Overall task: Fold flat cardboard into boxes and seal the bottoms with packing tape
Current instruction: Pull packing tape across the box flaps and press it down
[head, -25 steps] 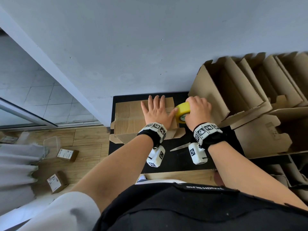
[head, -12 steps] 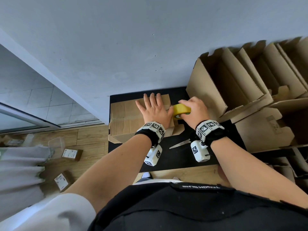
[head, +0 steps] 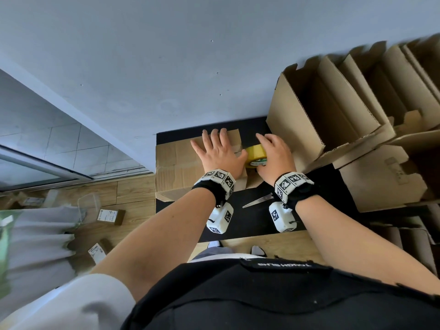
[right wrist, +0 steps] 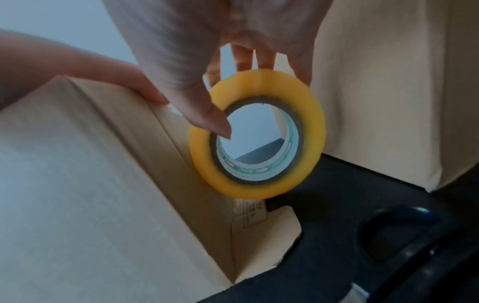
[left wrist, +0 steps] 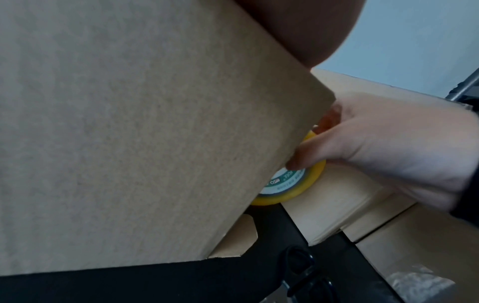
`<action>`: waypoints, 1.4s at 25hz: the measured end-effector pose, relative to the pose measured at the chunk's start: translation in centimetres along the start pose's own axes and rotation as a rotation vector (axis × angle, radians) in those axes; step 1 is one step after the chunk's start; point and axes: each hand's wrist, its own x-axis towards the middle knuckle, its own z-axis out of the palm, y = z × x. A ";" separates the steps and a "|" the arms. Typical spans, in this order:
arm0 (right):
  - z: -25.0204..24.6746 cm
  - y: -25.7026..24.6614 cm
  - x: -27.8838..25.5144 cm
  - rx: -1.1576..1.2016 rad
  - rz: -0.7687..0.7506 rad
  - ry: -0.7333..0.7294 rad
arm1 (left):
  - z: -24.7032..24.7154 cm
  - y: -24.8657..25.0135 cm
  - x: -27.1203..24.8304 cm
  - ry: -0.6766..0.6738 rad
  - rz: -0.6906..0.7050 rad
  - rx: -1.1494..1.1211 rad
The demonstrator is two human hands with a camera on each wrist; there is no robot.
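Observation:
A folded cardboard box (head: 176,163) lies bottom-up on the black table (head: 257,220) against the wall. My left hand (head: 217,151) lies flat on its closed flaps with fingers spread, the thumb toward the tape. My right hand (head: 273,153) grips a yellow roll of packing tape (head: 256,154) at the box's right edge, thumb in the core and fingers over the rim. In the right wrist view the tape roll (right wrist: 259,135) hangs beside the box (right wrist: 90,184). The left wrist view shows the box side (left wrist: 129,133) and the tape roll (left wrist: 290,184).
Scissors (head: 258,200) lie on the black table just in front of my right wrist. Several assembled open boxes (head: 333,115) stand stacked at the right. Small labelled parcels (head: 110,216) and a clear tub (head: 89,203) sit on the wood floor at left.
My right hand has brought the tape roll a little further over the box's right edge. The left hand stays pressed flat on the flaps. The head view has shifted.

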 end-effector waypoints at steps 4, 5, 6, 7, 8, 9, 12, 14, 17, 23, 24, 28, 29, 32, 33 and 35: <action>-0.4 1.0 -2.4 0.089 0.120 0.238 | 0.2 -0.1 0.0 0.036 0.008 -0.008; -0.3 1.3 -3.1 0.075 0.153 0.251 | 0.3 -0.1 0.0 0.042 0.009 -0.012; -0.1 1.7 -3.7 0.042 0.174 0.206 | 0.4 -0.1 -0.1 0.047 0.011 -0.011; 0.2 2.2 -4.3 -0.005 0.192 0.113 | 0.4 -0.1 -0.1 0.051 0.014 -0.007; 0.6 2.8 -4.7 -0.068 0.214 -0.006 | 0.5 -0.1 -0.1 0.053 0.014 -0.005; 1.0 3.3 -5.1 -0.141 0.230 -0.122 | 0.5 -0.1 -0.1 0.055 0.015 -0.005; 1.9 4.0 -5.3 -0.357 0.193 -0.336 | 0.6 -0.1 0.0 0.063 0.016 0.006; 2.6 4.1 -5.2 -0.441 0.160 -0.392 | 0.7 -0.2 0.0 0.062 0.017 0.019; 3.1 4.4 -5.0 -0.533 0.104 -0.386 | 0.8 -0.2 -0.1 0.066 0.023 0.022; 2.9 4.6 -5.1 -0.500 0.108 -0.466 | 0.9 -0.2 0.1 0.065 0.014 0.018; 2.7 4.6 -5.2 -0.445 0.150 -0.478 | 0.9 -0.3 0.2 0.062 0.014 0.020; 1.9 5.1 -6.7 -0.194 0.340 -0.455 | 0.9 -0.2 0.1 0.035 0.011 0.025; 1.6 5.4 -7.3 -0.133 0.381 -0.440 | 0.8 -0.3 0.1 0.027 0.008 0.029; 0.8 6.6 -9.1 0.024 0.462 -0.391 | 0.5 -0.2 0.2 -0.006 0.003 0.025; 0.6 6.9 -9.6 0.083 0.493 -0.379 | 0.3 -0.1 0.2 -0.023 0.005 0.021; 0.6 7.1 -10.3 0.312 0.598 -0.351 | 0.0 -0.1 0.4 -0.064 0.008 0.012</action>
